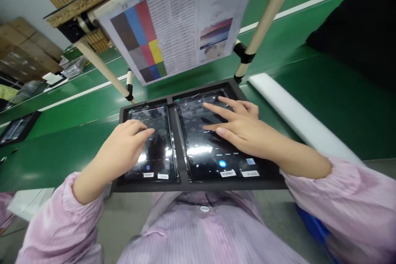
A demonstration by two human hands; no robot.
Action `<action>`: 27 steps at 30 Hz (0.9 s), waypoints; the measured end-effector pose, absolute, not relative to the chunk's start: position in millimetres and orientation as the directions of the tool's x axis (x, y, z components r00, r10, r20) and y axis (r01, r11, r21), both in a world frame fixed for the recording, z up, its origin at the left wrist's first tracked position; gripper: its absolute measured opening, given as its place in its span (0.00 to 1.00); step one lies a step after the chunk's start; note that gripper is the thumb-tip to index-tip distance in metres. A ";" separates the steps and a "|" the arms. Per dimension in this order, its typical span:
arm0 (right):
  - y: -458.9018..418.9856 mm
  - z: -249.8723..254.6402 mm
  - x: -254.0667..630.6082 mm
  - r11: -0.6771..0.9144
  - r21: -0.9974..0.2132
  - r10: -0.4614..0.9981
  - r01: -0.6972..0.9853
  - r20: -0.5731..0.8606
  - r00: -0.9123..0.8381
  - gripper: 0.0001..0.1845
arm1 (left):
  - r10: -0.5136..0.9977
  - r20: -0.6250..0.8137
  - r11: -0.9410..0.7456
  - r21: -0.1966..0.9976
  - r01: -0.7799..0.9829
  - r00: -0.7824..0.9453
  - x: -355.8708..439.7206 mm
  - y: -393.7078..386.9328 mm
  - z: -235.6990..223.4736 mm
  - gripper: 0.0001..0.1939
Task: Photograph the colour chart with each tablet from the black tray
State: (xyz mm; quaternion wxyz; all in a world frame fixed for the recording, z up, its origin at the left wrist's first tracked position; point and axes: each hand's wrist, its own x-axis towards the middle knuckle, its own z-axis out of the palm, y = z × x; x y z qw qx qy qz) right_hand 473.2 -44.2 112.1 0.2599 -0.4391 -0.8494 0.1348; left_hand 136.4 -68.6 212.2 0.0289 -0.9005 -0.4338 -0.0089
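2 tablets, left (154, 140) and right (204, 132), screens up, in black tray (182, 185) on green bench (93, 140). Left hand (126, 144) over left one, right hand (244, 130) over right one, fingers spread; both loose, grasping nothing. Printed sheet (182, 20) above tray. White foam strip (297, 115) right of tray.

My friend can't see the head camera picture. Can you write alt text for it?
A left hand over a small tablet and a right hand, fingers spread, over a bigger tablet, side by side in a black tray. The tray is on a green table, with a sheet of colored blocks above it.
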 end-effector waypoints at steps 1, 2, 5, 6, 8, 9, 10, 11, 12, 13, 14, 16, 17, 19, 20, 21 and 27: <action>-44.4 111.7 473.9 0.585 -0.440 0.810 0.681 0.361 -0.462 0.27 | 0.816 0.053 -0.573 -0.043 0.818 0.575 127.6 -75.2 206.1 0.21; -45.4 111.6 475.9 0.583 -0.432 0.807 0.688 0.408 -0.428 0.28 | 0.849 0.068 -0.522 -0.050 0.852 0.524 120.7 -80.5 200.2 0.21; -52.0 108.7 487.7 0.535 -0.453 0.815 0.713 0.499 -0.294 0.31 | 0.917 0.125 -0.369 -0.089 0.925 0.378 108.0 -90.1 183.8 0.21; -54.6 106.0 492.5 0.518 -0.467 0.825 0.717 0.495 -0.274 0.31 | 0.929 0.147 -0.330 -0.094 0.939 0.341 105.7 -91.5 178.5 0.21; -60.1 98.0 500.7 0.484 -0.477 0.847 0.734 0.467 -0.254 0.31 | 0.939 0.179 -0.283 -0.080 0.956 0.294 103.2 -92.4 168.0 0.22; -63.0 93.8 503.1 0.466 -0.468 0.858 0.751 0.446 -0.255 0.32 | 0.941 0.181 -0.277 -0.070 0.958 0.285 102.7 -92.3 162.9 0.22; -66.0 90.3 504.2 0.447 -0.456 0.871 0.769 0.420 -0.256 0.33 | 0.943 0.171 -0.280 -0.063 0.958 0.287 102.7 -92.2 158.3 0.22; -69.1 87.9 504.0 0.428 -0.446 0.883 0.786 0.393 -0.258 0.34 | 0.943 0.152 -0.288 -0.063 0.956 0.294 103.0 -92.2 154.4 0.22; -72.1 86.8 502.7 0.408 -0.444 0.894 0.797 0.370 -0.252 0.35 | 0.943 0.134 -0.299 -0.070 0.952 0.306 103.5 -92.3 151.4 0.22; -74.7 87.0 500.8 0.390 -0.453 0.904 0.802 0.355 -0.239 0.35 | 0.940 0.126 -0.309 -0.080 0.948 0.317 104.0 -92.5 149.5 0.22; -76.9 88.2 498.5 0.376 -0.468 0.910 0.800 0.349 -0.224 0.35 | 0.936 0.137 -0.316 -0.087 0.945 0.326 104.4 -92.8 148.5 0.21; -79.8 92.1 494.5 0.363 -0.494 0.915 0.790 0.350 -0.201 0.35 | 0.920 0.201 -0.326 -0.078 0.942 0.335 105.3 -93.6 149.1 0.21; -80.7 94.1 493.2 0.358 -0.498 0.916 0.790 0.351 -0.194 0.34 | 0.909 0.238 -0.336 -0.064 0.940 0.341 106.0 -94.0 150.0 0.20; -81.8 96.7 491.8 0.346 -0.493 0.920 0.798 0.345 -0.186 0.32 | 0.890 0.273 -0.372 -0.028 0.928 0.365 108.7 -94.9 151.5 0.20; -82.1 97.0 491.5 0.337 -0.488 0.923 0.805 0.339 -0.180 0.31 | 0.884 0.269 -0.395 -0.010 0.919 0.383 110.8 -95.4 151.7 0.19; -82.4 96.8 491.3 0.328 -0.481 0.926 0.813 0.333 -0.176 0.31 | 0.879 0.259 -0.416 0.007 0.909 0.400 113.3 -95.6 151.3 0.19; -82.9 92.7 493.9 0.397 -0.383 0.895 0.834 0.363 -0.259 0.33 | 0.859 0.263 -0.469 0.063 0.881 0.438 128.2 -92.1 144.8 0.17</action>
